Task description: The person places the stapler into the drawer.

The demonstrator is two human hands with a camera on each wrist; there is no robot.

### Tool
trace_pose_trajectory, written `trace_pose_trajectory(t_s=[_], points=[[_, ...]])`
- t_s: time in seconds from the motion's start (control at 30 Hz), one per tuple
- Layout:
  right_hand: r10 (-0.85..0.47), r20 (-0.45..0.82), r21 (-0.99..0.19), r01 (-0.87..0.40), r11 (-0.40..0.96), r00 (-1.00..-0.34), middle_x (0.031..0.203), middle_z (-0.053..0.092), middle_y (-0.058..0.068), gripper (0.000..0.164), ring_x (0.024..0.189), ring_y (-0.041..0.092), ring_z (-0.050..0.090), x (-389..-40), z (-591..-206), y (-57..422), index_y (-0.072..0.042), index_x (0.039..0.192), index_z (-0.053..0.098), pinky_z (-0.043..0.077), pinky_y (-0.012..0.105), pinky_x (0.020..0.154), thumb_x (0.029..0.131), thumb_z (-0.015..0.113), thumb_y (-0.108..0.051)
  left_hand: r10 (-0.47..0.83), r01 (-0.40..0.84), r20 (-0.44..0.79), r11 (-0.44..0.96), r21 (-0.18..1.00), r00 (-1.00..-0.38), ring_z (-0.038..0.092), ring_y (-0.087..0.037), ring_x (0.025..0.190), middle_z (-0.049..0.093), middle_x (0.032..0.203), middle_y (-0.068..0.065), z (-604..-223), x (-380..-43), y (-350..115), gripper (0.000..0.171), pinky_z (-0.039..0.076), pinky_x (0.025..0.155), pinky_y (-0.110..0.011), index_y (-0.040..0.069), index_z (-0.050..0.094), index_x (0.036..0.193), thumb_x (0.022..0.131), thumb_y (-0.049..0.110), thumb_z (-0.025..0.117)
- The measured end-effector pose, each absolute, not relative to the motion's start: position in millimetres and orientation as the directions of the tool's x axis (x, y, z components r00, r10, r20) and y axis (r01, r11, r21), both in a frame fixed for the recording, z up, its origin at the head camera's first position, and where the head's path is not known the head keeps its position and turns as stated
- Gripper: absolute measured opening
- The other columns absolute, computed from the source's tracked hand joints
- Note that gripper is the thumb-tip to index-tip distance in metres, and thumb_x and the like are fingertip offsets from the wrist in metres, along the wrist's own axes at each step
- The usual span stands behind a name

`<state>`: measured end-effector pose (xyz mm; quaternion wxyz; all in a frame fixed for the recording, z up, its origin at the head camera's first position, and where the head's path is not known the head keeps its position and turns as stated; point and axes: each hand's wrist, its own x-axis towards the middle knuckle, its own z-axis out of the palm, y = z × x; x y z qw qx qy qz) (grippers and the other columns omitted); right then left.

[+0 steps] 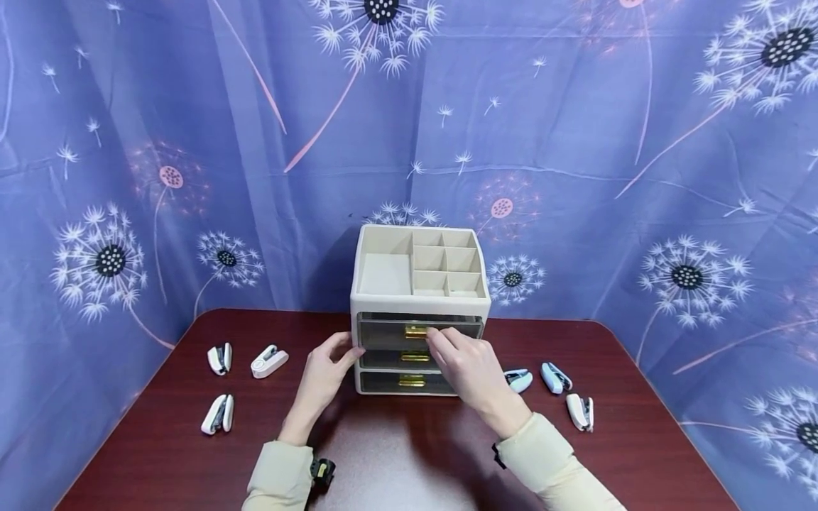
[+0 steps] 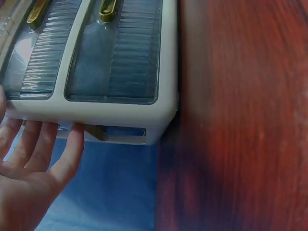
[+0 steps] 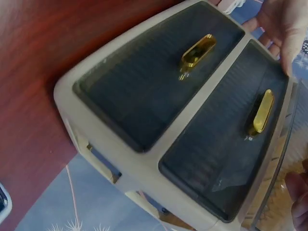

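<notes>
A white desktop drawer organizer (image 1: 422, 305) stands at the back of the table, with three dark see-through drawers and gold handles. My right hand (image 1: 469, 365) pinches the gold handle (image 1: 414, 331) of the top drawer, which juts a little from the frame. At the edge of the right wrist view, only some of the right fingers (image 3: 299, 195) show. My left hand (image 1: 324, 372) braces the organizer's left side, its thumb at the front edge. Extended left fingers (image 2: 41, 144) touch the side wall in the left wrist view. Middle handle (image 3: 263, 111) and bottom handle (image 3: 198, 50) are untouched.
Several white mini staplers, one (image 1: 269, 361) nearest the organizer, lie on the left of the table (image 1: 383, 454). On the right are two light blue staplers, one (image 1: 556, 377) farther out, and a white stapler (image 1: 580, 411). A blue dandelion-print curtain (image 1: 575, 213) hangs behind.
</notes>
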<state>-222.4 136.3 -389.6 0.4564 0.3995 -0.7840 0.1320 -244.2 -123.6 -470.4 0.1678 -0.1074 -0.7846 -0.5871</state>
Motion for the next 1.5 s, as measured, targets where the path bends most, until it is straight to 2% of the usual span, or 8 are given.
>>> trace_pose_trajectory(t_s=[0.27, 0.33, 0.63, 0.93, 1.2, 1.5], points=[[-0.484, 0.842, 0.142, -0.767, 0.626, -0.239, 0.077, 0.061, 0.000, 0.021, 0.060, 0.014, 0.062, -205, -391, 133, -0.003, 0.099, 0.066, 0.050, 0.031, 0.048, 0.102, 0.049, -0.016, -0.018, 0.368, 0.387, 0.273, 0.889, -0.922, 0.065, -0.019, 0.093, 0.070, 0.103, -0.016, -436, -223, -117, 0.022, 0.052, 0.081, -0.033, -0.003, 0.067, 0.112, 0.090, 0.001, 0.067], [-0.478, 0.849, 0.149, -0.767, 0.624, -0.225, 0.077, 0.061, 0.000, 0.021, 0.059, 0.014, 0.062, -201, -391, 132, -0.003, 0.098, 0.067, 0.050, 0.030, 0.048, 0.102, 0.050, -0.016, -0.023, 0.365, 0.386, 0.283, 0.887, -0.922, 0.065, -0.019, 0.093, 0.070, 0.103, -0.016, -436, -224, -117, 0.022, 0.052, 0.081, -0.031, -0.004, 0.066, 0.112, 0.090, 0.000, 0.066], [-0.464, 0.868, 0.157, -0.788, 0.595, -0.178, 0.076, 0.059, -0.002, 0.021, 0.058, 0.011, 0.059, -183, -389, 131, -0.003, 0.095, 0.067, 0.049, 0.027, 0.048, 0.101, 0.051, -0.015, -0.042, 0.361, 0.388, 0.286, 0.888, -0.921, 0.064, -0.015, 0.088, 0.070, 0.101, -0.010, -470, -245, -123, 0.023, 0.051, 0.076, -0.025, 0.002, 0.067, 0.115, 0.091, 0.004, 0.067], [-0.443, 0.887, 0.180, -0.786, 0.591, -0.130, 0.075, 0.061, -0.002, 0.022, 0.056, 0.011, 0.059, -170, -385, 132, -0.003, 0.094, 0.069, 0.048, 0.026, 0.047, 0.101, 0.051, -0.014, -0.032, 0.407, 0.432, 0.277, 0.870, -0.902, 0.065, -0.014, 0.091, 0.071, 0.102, -0.009, -472, -245, -126, 0.024, 0.051, 0.078, -0.024, 0.003, 0.068, 0.114, 0.090, 0.003, 0.068], [-0.436, 0.892, 0.187, -0.780, 0.597, -0.120, 0.075, 0.061, -0.002, 0.023, 0.055, 0.011, 0.057, -161, -384, 135, -0.003, 0.092, 0.070, 0.046, 0.025, 0.046, 0.101, 0.052, -0.014, -0.023, 0.405, 0.429, 0.287, 0.868, -0.903, 0.064, -0.016, 0.089, 0.071, 0.102, -0.009, -470, -244, -124, 0.023, 0.052, 0.075, -0.025, 0.004, 0.068, 0.113, 0.090, 0.004, 0.067], [-0.443, 0.895, 0.256, -0.760, 0.598, -0.048, 0.074, 0.062, -0.003, 0.022, 0.051, 0.009, 0.052, -154, -385, 134, -0.004, 0.090, 0.072, 0.037, 0.019, 0.043, 0.098, 0.053, -0.012, -0.016, 0.387, 0.409, 0.289, 0.876, -0.913, 0.064, -0.015, 0.089, 0.071, 0.101, -0.007, -469, -244, -127, 0.023, 0.051, 0.076, -0.025, 0.006, 0.068, 0.114, 0.090, 0.005, 0.068]])
